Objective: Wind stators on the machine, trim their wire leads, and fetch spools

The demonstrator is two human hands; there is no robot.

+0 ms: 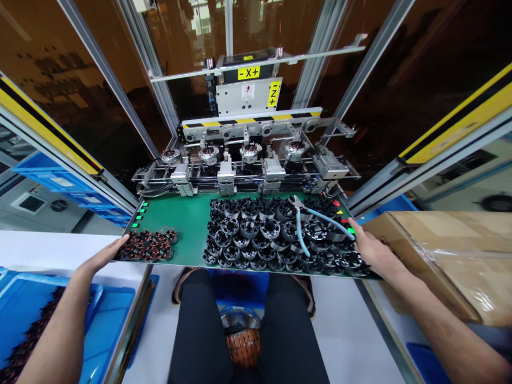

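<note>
My left hand is at the left edge of the green work surface, a finger stretched out beside a cluster of small copper-wound motor stators. My right hand reaches the right edge, with a finger extended near the lit buttons. Both hands look empty; some fingers are hidden at the edges. Rows of black-and-silver stator cores cover the middle and right of the surface. On top of them lie cutting pliers with light blue handles, spread apart.
Behind the surface stands a winding machine with several stators in its holders. Metal posts frame it. A cardboard box sits at the right, blue trays at the left. A metal bowl is between the legs below.
</note>
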